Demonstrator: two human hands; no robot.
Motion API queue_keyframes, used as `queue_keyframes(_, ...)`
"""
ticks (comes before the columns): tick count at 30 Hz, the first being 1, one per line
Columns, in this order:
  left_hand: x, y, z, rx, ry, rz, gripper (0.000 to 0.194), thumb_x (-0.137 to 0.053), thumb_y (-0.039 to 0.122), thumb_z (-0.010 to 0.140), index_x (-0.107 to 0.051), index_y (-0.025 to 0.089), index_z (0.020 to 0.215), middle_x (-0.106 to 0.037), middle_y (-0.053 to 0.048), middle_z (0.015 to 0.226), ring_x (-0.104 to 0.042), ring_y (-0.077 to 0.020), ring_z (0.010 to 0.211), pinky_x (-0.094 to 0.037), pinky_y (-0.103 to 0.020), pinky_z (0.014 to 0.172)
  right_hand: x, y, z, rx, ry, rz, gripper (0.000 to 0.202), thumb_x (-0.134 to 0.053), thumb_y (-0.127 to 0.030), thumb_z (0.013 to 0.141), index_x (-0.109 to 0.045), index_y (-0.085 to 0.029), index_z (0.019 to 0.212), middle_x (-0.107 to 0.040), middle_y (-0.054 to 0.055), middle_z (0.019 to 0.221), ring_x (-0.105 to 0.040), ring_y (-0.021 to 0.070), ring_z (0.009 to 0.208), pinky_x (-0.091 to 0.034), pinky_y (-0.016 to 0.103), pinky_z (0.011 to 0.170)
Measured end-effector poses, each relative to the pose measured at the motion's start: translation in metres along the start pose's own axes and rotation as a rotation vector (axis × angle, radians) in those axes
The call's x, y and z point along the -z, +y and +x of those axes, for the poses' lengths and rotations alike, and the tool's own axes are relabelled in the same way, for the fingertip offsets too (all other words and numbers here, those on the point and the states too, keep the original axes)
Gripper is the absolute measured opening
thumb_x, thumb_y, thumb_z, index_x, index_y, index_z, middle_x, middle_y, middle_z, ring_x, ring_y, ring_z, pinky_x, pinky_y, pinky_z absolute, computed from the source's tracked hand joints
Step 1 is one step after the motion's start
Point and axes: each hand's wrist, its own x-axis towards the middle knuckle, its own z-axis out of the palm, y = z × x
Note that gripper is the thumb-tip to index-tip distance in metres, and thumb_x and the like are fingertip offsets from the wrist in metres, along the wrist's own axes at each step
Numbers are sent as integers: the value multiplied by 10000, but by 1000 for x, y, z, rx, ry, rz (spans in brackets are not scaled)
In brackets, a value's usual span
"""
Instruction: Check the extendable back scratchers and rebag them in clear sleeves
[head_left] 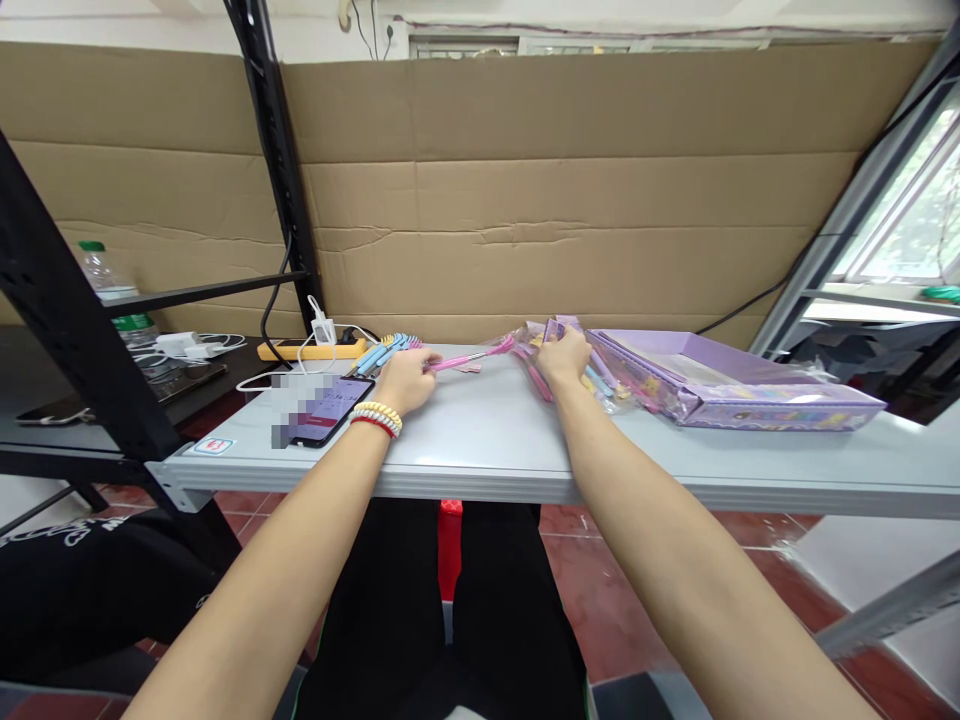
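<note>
My left hand (409, 381) is closed on one end of a pink pen (469, 358), which points right across the grey table (495, 440). Just behind that hand lies a bunch of blue and multicoloured pens (386, 350). My right hand (564, 355) has its fingers closed at a pile of clear-wrapped pens (600, 380); what it grips is too small to make out. Right of the pile sits an open purple box (772, 408) with clear plastic around its left end.
A phone (330, 410) lies left of my left wrist. Behind it are a yellow power strip (315, 351) and white cables. Black shelf posts rise at left, with a bottle (112, 285) beyond. Cardboard (562, 200) stands along the back. Someone's dark-clothed leg shows lower left.
</note>
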Motion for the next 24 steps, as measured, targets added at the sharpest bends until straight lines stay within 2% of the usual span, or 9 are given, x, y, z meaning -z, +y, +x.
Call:
queue_keyframes(14, -2, -1, 1, -2, 1, 1, 345, -512, 162, 766, -717, 199, 1040, -734, -44, 1020, -657, -204, 942, -502, -316, 885, -2, 0, 2, -1, -29, -59, 268, -487, -165, 796, -681, -134, 977, -691, 157, 934, -618, 254, 864, -418, 318, 755)
queue_keyframes(24, -3, -2, -1, -13, -5, 2, 347, -518, 142, 763, -717, 202, 1040, -730, -41, 1025, -653, -192, 946, -502, -300, 891, -3, 3, 2, 26, -1, 75, 120, -611, -220, 738, -688, -149, 795, -681, 111, 815, -595, 224, 784, -397, 329, 755)
